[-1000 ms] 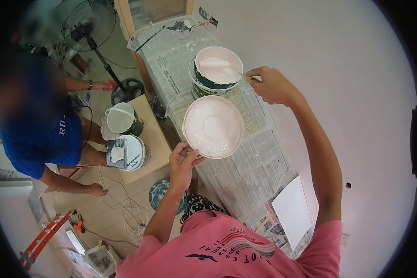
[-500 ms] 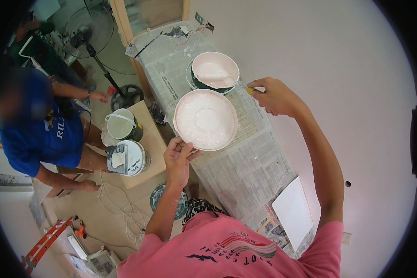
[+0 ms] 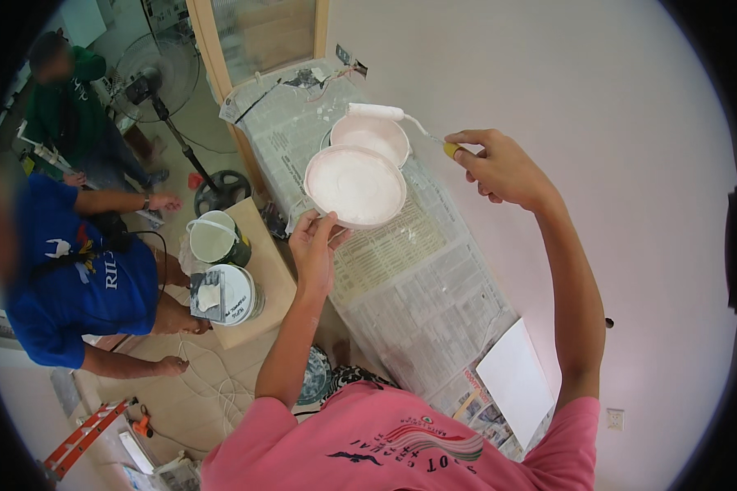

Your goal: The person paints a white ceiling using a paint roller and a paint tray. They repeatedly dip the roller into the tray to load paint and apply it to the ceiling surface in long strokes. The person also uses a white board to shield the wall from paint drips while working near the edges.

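Observation:
My left hand [image 3: 311,245] grips the near edge of a round, pale pink-white bucket lid [image 3: 356,186], held tilted over the covered surface. Partly hidden behind the lid is a paint bucket [image 3: 395,144] with pale pink walls inside. In my right hand [image 3: 504,172], closed round its yellow handle, is a paint roller [image 3: 375,111]. Its white sleeve hangs over the bucket's far rim; whether the two touch I cannot tell. The lid hides the bucket's near side.
Newspaper [image 3: 401,278] covers the long worktop along the wall. A white panel [image 3: 516,380] lies at its near end. On a low wooden box [image 3: 262,245] stand a green bucket [image 3: 213,233] and a white tub [image 3: 241,295]. Beside it bends a person in blue [image 3: 98,270]; cables trail below.
The roller has come up out of the bucket to above its far rim. The lid appears higher in view and overlaps the bucket more. The person in blue has shifted.

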The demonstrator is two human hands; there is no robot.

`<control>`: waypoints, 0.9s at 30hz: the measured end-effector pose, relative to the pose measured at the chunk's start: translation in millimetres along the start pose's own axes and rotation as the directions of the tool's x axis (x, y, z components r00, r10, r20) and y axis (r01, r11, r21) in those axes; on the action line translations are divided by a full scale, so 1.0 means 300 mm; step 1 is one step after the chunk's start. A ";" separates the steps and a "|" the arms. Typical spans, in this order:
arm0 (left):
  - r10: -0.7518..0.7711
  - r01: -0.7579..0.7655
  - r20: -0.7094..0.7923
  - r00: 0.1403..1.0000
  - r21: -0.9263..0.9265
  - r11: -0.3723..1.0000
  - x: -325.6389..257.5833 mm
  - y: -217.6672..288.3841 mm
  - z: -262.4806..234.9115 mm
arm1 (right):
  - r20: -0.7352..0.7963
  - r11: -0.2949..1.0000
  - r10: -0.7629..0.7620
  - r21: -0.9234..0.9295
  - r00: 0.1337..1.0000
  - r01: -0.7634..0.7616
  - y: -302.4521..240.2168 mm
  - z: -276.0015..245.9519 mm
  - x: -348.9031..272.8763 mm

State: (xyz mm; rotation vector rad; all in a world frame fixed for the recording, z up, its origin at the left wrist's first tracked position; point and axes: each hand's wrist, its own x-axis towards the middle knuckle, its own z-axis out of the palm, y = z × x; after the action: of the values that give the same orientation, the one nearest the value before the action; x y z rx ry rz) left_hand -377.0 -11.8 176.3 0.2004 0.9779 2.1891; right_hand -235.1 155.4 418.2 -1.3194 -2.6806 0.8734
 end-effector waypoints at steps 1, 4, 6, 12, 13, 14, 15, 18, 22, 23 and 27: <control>0.006 -0.006 -0.003 1.000 0.014 1.000 0.023 -0.003 0.010 | -0.011 1.000 0.011 -0.001 1.000 -0.011 -0.010 -0.009 -0.009; 0.028 -0.027 -0.007 1.000 0.036 0.999 0.104 -0.014 0.052 | -0.042 1.000 0.000 -0.023 0.999 -0.001 -0.029 -0.035 -0.045; 0.049 -0.049 0.008 0.999 0.020 0.999 0.160 -0.021 0.091 | -0.048 1.000 -0.018 0.002 0.999 0.018 -0.027 -0.036 -0.075; 0.052 -0.046 0.081 0.995 -0.078 0.996 0.213 -0.012 0.174 | -0.154 0.959 -0.282 -0.013 0.947 0.284 0.054 0.087 -0.174; 0.066 -0.059 0.092 0.994 -0.083 0.995 0.203 -0.007 0.184 | -0.178 0.954 -0.296 -0.008 0.939 0.299 0.072 0.119 -0.200; 0.075 -0.067 0.100 0.992 -0.083 0.994 0.188 -0.005 0.192 | -0.166 0.973 -0.222 0.025 0.961 0.229 0.096 0.137 -0.239; 0.090 -0.080 0.118 0.989 -0.090 0.993 0.172 -0.003 0.201 | -0.198 0.969 -0.239 0.015 0.950 0.247 0.119 0.161 -0.278; 0.065 -0.062 0.158 0.985 -0.024 0.998 0.112 -0.017 0.228 | -0.248 0.984 -0.165 0.018 0.955 0.175 0.193 0.203 -0.411; -0.008 0.000 0.200 0.980 0.040 0.999 -0.005 -0.084 0.285 | -0.295 0.983 -0.060 0.147 0.954 0.107 0.311 0.189 -0.632; -0.038 0.023 0.223 0.974 0.068 0.997 -0.045 -0.104 0.301 | -0.324 0.985 -0.047 0.142 0.945 0.098 0.340 0.188 -0.673; -0.148 0.112 0.337 0.930 0.124 0.986 -0.226 -0.176 0.389 | -0.460 0.974 0.018 0.209 0.888 0.089 0.434 0.213 -0.802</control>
State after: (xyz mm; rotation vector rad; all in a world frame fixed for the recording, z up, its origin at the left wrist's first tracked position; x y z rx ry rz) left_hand -251.3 35.4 230.5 0.5344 0.8764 1.9000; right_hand -3.9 10.7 351.2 -1.2335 -2.1653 0.7200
